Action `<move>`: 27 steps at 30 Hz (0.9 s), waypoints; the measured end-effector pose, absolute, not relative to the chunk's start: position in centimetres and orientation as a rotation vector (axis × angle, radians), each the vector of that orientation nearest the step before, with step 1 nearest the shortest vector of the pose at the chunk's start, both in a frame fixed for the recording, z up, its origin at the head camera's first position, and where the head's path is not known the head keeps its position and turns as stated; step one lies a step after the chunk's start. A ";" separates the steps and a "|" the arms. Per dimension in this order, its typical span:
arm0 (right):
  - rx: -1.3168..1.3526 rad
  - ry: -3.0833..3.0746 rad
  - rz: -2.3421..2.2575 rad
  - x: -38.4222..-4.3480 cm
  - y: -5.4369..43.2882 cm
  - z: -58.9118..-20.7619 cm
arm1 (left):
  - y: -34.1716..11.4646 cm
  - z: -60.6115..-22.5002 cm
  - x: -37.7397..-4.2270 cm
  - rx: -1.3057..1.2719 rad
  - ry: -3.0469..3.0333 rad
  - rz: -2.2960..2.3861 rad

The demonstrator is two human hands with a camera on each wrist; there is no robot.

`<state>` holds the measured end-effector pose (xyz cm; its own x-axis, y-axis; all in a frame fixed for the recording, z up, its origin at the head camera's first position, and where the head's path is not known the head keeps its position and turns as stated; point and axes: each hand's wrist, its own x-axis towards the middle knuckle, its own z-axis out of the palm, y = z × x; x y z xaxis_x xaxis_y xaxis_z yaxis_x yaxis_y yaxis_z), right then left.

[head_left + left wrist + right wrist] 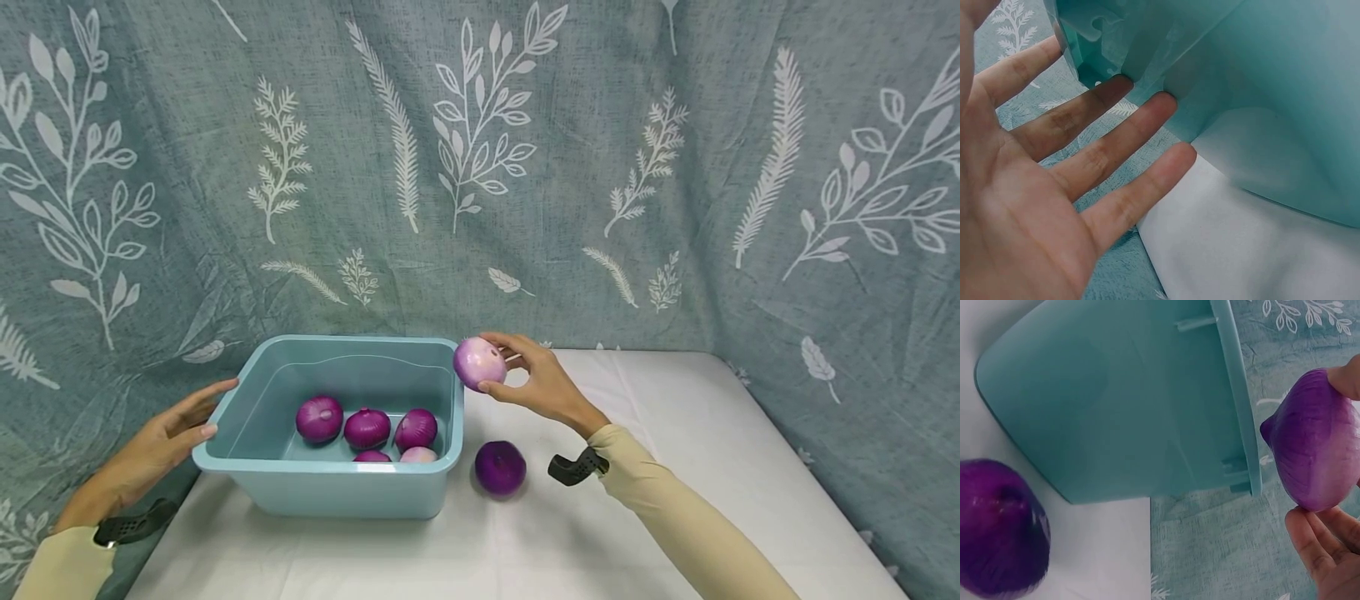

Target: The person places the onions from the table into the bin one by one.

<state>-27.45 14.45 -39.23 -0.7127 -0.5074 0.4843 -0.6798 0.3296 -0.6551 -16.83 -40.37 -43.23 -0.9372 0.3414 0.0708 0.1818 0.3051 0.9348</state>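
A pale purple onion (480,364) is gripped between the thumb and fingers of my right hand (536,379), raised beside the right rim of a light blue plastic tub (337,490). The right wrist view shows that onion (1313,440) with its pointed end toward the tub. Several onions lie inside the tub, among them one at the left (319,419) and one in the middle (367,428); the front wall partly hides two. My left hand (168,433) touches the tub's left rim, and its fingers (1104,156) are spread and nearly straight along the outer wall.
A dark purple onion (500,468) sits on the white tabletop (637,533), just right of the tub. Behind the table hangs a blue-green cloth (540,217) with white leaf prints, which also runs down both sides.
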 end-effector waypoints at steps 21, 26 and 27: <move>1.244 -2.366 1.413 -26.5 10.8 -39.3 | -40.5 -43.3 -16.7 0.448 2.470 1.636; 1.276 -2.384 1.413 -26.2 10.5 -39.2 | -40.5 -43.2 -16.7 0.473 2.457 1.653; 1.283 -2.386 1.411 -26.1 10.5 -39.2 | -40.5 -43.2 -16.7 0.476 2.456 1.655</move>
